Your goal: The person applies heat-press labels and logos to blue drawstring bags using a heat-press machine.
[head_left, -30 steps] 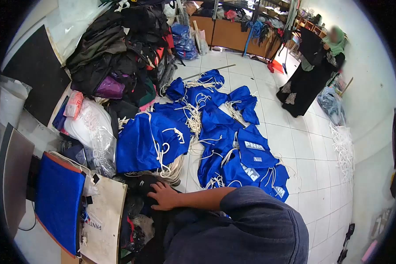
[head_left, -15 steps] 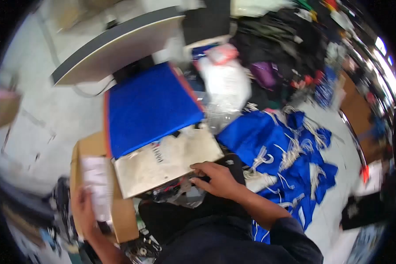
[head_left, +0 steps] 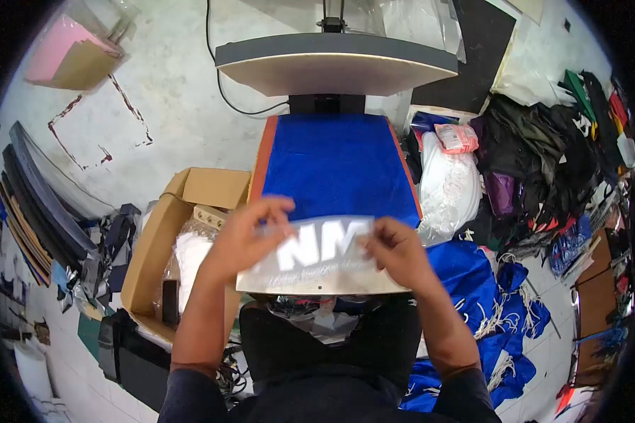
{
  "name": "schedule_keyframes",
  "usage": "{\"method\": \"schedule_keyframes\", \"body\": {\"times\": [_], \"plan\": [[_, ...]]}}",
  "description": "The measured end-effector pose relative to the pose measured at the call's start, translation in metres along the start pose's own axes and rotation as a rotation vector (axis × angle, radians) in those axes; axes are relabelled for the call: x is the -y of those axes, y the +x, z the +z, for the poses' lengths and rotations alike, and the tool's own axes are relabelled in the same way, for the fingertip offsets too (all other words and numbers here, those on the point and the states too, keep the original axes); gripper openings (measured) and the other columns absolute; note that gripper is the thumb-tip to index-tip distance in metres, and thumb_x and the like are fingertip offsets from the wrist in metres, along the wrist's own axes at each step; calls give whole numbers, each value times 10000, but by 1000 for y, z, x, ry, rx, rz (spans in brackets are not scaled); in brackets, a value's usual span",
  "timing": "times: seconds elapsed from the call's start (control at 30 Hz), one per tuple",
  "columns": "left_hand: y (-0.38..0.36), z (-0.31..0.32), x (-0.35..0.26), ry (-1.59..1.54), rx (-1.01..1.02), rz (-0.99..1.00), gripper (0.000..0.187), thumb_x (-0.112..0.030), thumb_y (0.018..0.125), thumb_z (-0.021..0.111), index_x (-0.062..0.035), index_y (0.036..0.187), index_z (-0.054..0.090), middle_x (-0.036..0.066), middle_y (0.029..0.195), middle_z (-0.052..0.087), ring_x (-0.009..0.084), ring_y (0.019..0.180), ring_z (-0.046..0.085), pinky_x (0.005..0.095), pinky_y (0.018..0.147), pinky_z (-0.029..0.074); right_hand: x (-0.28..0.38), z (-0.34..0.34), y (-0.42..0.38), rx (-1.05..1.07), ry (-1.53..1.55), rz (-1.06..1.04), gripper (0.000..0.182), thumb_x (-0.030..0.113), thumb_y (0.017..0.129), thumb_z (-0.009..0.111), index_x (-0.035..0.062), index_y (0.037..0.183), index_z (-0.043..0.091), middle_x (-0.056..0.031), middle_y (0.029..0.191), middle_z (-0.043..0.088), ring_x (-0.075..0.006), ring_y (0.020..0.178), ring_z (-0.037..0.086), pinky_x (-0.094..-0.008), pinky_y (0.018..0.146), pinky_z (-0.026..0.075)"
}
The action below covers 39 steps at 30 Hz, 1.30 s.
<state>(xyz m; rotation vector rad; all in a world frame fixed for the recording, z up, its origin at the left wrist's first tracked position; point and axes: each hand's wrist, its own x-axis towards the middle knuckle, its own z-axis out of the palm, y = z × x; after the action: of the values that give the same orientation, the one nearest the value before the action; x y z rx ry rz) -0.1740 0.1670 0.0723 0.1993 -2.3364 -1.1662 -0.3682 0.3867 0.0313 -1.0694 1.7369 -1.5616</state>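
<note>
Because motion blurs the left hand [head_left: 243, 236] over the left end of the translucent sheet [head_left: 324, 248], its grip cannot be told; the right hand [head_left: 401, 255] pinches the right end; white letters (only "NM" reads clearly, the smaller line beneath is smeared) face up; the sheet covers part of the pale board [head_left: 360, 284], near the blue cloth [head_left: 335, 166].
</note>
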Motion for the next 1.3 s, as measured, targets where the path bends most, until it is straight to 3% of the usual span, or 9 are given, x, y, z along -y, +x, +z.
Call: {"method": "schedule_keyframes", "body": {"times": [0.13,0.33,0.67,0.87,1.03,1.2,1.23,1.27,1.3], "plan": [[56,-2,67,-2,-407,-192,293,-179,916,653,-7,1154,643,77,950,679,137,872,607,276,786,490,7,-55,61,-259,-64,-3,172,173,918,676,17,982,640,-7,718,611,-59,550,526,-227,439,416],[87,16,139,502,-141,-50,420,-266,942,595,-31,1291,590,242,1406,493,400,1316,459,473,1089,371,-25,-98,161,-279,-41,87,179,189,896,703,22,913,640,25,661,570,-55,508,490,-216,427,386],[79,26,147,812,59,-306,641,-489,987,449,-79,1477,400,207,1550,321,347,1470,237,527,1185,153,-86,-92,218,-193,-370,157,259,220,821,767,-6,903,672,-82,737,677,-140,537,616,-283,465,486],[100,19,153,713,-104,-236,548,-473,957,509,-52,1299,591,204,1407,504,407,1339,428,533,1116,298,-100,-98,226,-253,-626,26,382,328,786,774,5,960,671,-177,798,706,-311,701,701,-410,649,539],[139,13,182,734,-355,-235,406,-371,929,548,-5,1041,686,263,1032,663,442,964,637,481,859,512,-82,-104,213,-547,-1021,-173,441,341,833,701,22,1131,634,-216,959,688,-396,938,663,-496,803,533],[176,-10,228,606,-215,-406,380,-295,851,577,45,992,669,292,976,672,436,961,650,513,829,492,-113,-122,241,-361,-994,141,381,335,828,639,95,1123,664,-229,924,695,-391,871,682,-513,764,532],[184,-22,259,736,-144,-354,363,-286,852,572,47,966,663,271,920,678,421,892,654,523,792,485,-85,-113,227,-390,-1003,212,375,320,809,627,92,1104,668,-222,968,697,-394,897,682,-511,794,532],[191,-43,304,690,9,-318,344,-292,860,571,28,938,671,243,823,661,412,764,618,535,720,465,-87,-114,222,-401,-989,113,621,175,809,566,245,1412,439,-208,983,691,-388,861,692,-523,736,554],[197,-70,396,735,-5,-140,330,-296,862,581,11,934,679,219,821,649,359,722,584,505,676,442,-80,-111,220,-452,-896,162,509,241,798,571,141,1297,555,-206,1022,693,-388,917,683,-539,784,531]]}}
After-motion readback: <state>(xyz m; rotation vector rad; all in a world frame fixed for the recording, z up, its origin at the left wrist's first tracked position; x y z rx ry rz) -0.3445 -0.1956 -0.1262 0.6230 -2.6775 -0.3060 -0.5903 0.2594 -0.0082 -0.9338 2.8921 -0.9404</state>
